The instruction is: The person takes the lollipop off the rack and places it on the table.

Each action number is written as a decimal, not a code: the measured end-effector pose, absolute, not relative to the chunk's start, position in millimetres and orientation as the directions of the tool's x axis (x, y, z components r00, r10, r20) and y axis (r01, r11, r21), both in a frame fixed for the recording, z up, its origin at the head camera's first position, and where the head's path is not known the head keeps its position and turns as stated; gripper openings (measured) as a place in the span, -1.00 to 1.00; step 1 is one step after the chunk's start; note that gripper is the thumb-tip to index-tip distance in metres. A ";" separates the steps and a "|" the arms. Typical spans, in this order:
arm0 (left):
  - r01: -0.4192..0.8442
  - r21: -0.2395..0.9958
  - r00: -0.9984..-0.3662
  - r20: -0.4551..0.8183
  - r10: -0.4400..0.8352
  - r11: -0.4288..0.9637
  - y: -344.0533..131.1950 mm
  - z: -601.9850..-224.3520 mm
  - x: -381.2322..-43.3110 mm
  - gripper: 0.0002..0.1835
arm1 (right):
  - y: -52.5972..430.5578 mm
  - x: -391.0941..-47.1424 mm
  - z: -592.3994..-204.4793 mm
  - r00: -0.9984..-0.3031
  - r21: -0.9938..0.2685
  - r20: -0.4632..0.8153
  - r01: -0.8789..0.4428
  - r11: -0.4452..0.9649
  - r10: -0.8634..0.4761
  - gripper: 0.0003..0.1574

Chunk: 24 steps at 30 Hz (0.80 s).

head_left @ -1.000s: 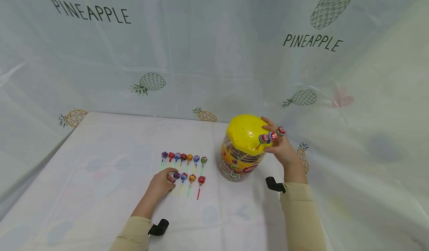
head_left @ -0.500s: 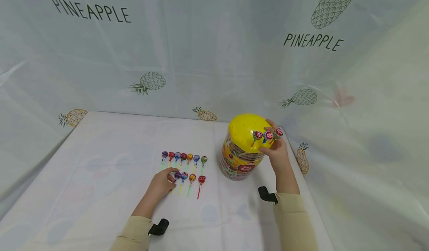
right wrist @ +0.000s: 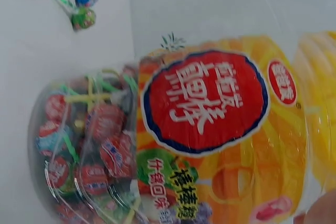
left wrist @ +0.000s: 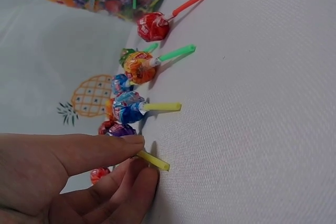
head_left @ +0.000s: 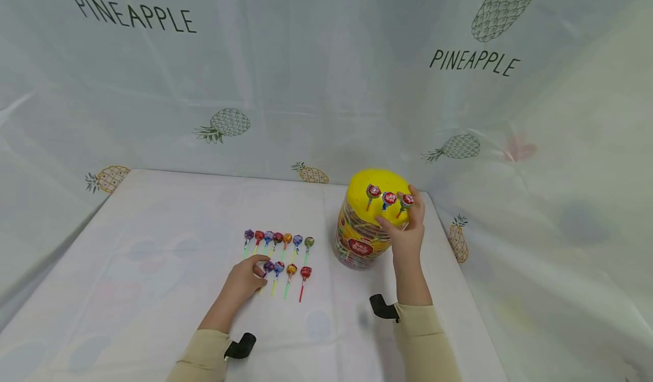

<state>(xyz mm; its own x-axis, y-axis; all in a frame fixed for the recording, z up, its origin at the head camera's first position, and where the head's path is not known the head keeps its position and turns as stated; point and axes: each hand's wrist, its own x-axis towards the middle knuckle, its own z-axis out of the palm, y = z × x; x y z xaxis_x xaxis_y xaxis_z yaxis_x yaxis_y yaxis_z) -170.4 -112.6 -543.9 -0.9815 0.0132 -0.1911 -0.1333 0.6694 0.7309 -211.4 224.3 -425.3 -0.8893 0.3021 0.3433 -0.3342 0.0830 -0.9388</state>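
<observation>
In the head view my left hand [head_left: 244,280] pinches a purple-wrapped lollipop [head_left: 268,267] at the near left end of a row on the table. Its yellow stick [left wrist: 156,162] pokes out between thumb and fingers in the left wrist view. My right hand [head_left: 409,239] grips the yellow lid [head_left: 376,179] of a big clear candy jar [head_left: 357,245], thumb in front and fingers at the right side. Three lollipops stand up from the lid, among them a red-and-blue one [head_left: 389,199]. Through the jar's clear wall show many wrapped lollipops [right wrist: 105,121].
Two rows of lollipops lie on the white-covered table [head_left: 153,291], left of the jar. A red one [head_left: 305,272] ends the near row at the right, and a green one [head_left: 309,242] ends the far row. A pineapple-print curtain [head_left: 326,87] hangs behind.
My right hand has turned the jar clockwise seen from above; the lid's three lollipops and the label have swung left. The right forearm has shifted left. My left hand stays in place.
</observation>
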 end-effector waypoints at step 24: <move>0.103 0.822 -0.991 0.039 0.125 0.561 -79.3 -443.4 -183.4 -0.39 | 187.2 -200.7 -434.2 -0.745 -0.867 0.497 -0.451 0.214 0.444 -0.21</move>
